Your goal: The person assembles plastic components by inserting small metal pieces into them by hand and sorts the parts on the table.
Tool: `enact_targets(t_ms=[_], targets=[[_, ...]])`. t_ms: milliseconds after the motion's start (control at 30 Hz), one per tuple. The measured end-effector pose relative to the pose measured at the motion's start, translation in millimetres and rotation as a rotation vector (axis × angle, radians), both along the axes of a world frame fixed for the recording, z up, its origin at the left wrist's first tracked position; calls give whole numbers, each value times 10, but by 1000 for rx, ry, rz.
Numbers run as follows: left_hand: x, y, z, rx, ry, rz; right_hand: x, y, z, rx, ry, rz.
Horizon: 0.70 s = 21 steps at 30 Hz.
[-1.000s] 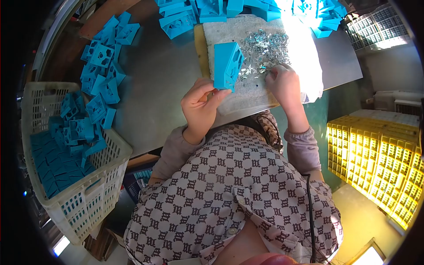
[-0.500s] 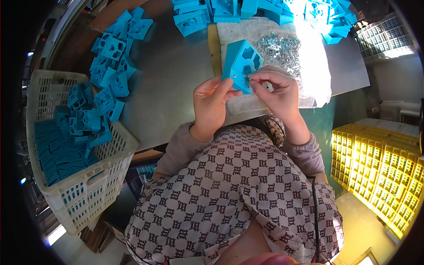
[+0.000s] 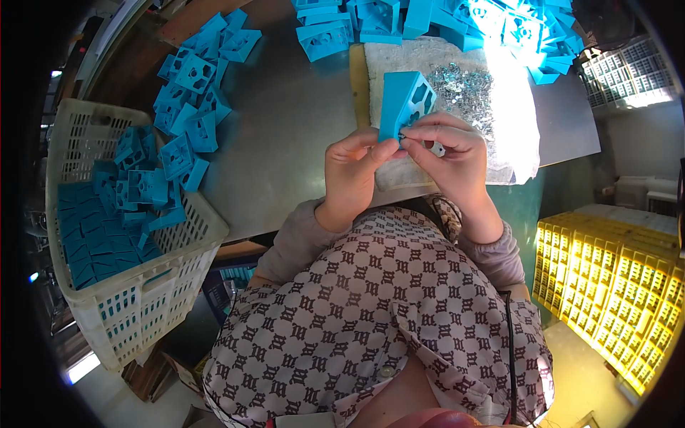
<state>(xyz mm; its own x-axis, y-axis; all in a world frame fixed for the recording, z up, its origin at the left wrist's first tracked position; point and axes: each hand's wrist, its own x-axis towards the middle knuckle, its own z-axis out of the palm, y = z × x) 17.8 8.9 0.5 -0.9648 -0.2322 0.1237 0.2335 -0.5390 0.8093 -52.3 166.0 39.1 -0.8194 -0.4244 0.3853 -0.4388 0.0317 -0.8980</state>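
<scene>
My left hand (image 3: 352, 170) grips the lower end of a blue plastic housing (image 3: 401, 105) with holes in its face, held tilted over the front of a white cloth (image 3: 396, 171). At the housing's lower face, my right hand (image 3: 453, 153) pinches its thumb and index finger together at a tiny metal piece too small to make out. Further small pale bits show among the right fingers. Beyond the hands, a heap of small shiny metal parts (image 3: 462, 89) is spread on the cloth.
Blue housings (image 3: 196, 75) are piled on the metal table (image 3: 278, 114) at left, with another pile (image 3: 325, 36) along the back. A white crate (image 3: 160, 303) holding more stands at left. Yellow crates (image 3: 606, 274) are stacked at right.
The blue housing has turned so that its smooth side faces me more and its holed face less. My right fingertips stay at its lower face. The whole view has shifted slightly.
</scene>
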Motion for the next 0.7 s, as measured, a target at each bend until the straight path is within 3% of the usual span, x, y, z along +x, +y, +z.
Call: enact_targets(t_ms=[167,300,467,600,700], targets=[[24,-87,-20,-354,142,91,16,54,72,198,332,-9],[25,-75,-2,-336,179,91,18,45,42,254,497,-24],[43,-98,-60,-426,181,116,38,8,-5,193,532,-46],[55,-80,-132,-283,22,178,-37,82,-154,168,535,-133],[43,-130,-129,-232,-2,168,-198,184,-421,329,402,-276]])
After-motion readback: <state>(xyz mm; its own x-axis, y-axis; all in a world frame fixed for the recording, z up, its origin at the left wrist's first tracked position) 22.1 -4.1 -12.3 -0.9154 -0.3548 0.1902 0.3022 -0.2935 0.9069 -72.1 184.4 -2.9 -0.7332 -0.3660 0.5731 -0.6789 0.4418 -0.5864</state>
